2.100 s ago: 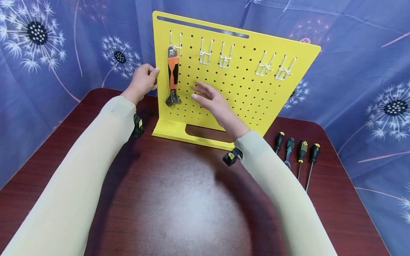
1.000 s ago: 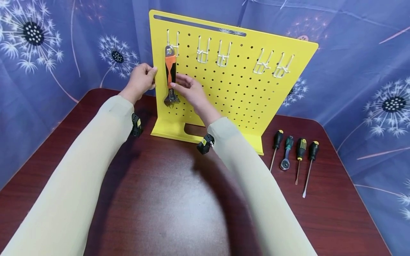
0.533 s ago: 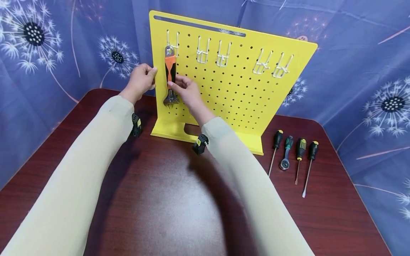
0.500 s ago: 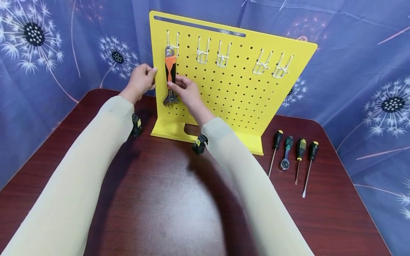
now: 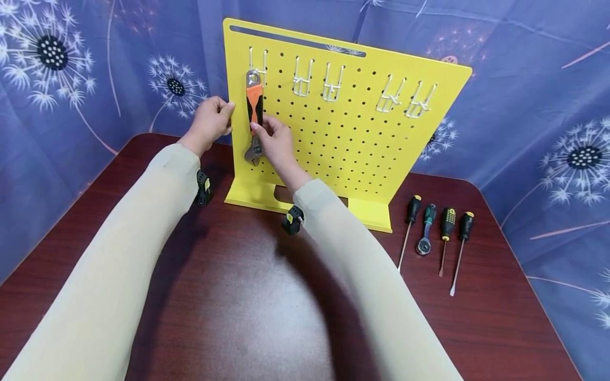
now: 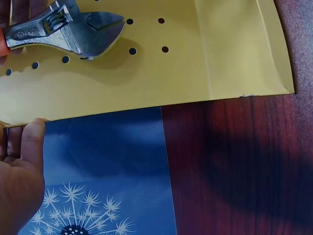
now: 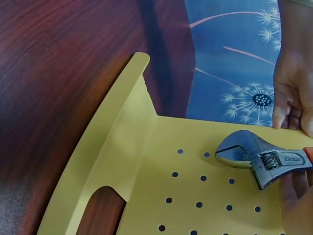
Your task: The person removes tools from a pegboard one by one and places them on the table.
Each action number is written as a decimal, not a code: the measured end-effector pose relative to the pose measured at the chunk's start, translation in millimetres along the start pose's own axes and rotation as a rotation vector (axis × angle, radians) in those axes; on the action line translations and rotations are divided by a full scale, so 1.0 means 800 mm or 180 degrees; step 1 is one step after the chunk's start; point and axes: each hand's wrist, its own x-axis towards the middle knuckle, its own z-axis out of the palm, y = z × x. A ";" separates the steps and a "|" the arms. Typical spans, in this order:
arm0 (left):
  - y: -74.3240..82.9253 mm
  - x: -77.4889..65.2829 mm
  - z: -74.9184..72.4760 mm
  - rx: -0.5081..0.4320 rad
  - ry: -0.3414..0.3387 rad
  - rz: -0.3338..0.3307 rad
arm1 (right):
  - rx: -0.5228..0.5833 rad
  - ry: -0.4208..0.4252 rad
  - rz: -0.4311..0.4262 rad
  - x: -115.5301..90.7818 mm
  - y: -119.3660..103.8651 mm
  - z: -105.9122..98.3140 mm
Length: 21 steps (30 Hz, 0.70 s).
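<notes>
An adjustable wrench with an orange and black handle hangs head down at the upper left hook of a yellow pegboard. My right hand pinches the lower part of its handle, thumb in front and the other fingers partly hidden behind. The steel jaw end points toward the board's base in the right wrist view, turned somewhat edge-on. With thumb and curled fingers, my left hand grips the board's left edge; the same hand shows at that edge in the left wrist view.
More white wire hooks line the board's upper part. On the dark red table, to the right, lie a ratchet and several screwdrivers side by side. A blue dandelion-print cloth stands behind the table.
My right hand has come in from the right and taken hold of the wrench handle. The wrench has since turned, its head now more edge-on and slightly lower. My left hand stays on the board edge.
</notes>
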 end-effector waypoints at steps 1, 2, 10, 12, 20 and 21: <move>0.000 0.000 0.000 0.0006 0.0007 0.0001 | 0.0000 0.0000 0.0015 -0.001 -0.001 0.000; 0.000 0.000 0.000 0.0007 0.0015 0.0002 | 0.0005 -0.0001 0.0042 -0.001 -0.001 0.000; 0.002 -0.002 0.000 0.0006 0.0010 0.0026 | 0.0045 0.0019 0.0095 -0.005 -0.004 -0.004; 0.002 -0.002 0.001 0.0002 0.0017 0.0036 | 0.0011 -0.0006 0.0080 -0.006 -0.004 -0.005; 0.001 -0.001 0.001 -0.0010 0.0024 0.0046 | -0.0023 -0.0021 0.0097 -0.008 -0.008 -0.008; 0.001 0.000 0.001 0.0000 0.0021 0.0042 | -0.0032 -0.0021 0.0088 -0.008 -0.009 -0.009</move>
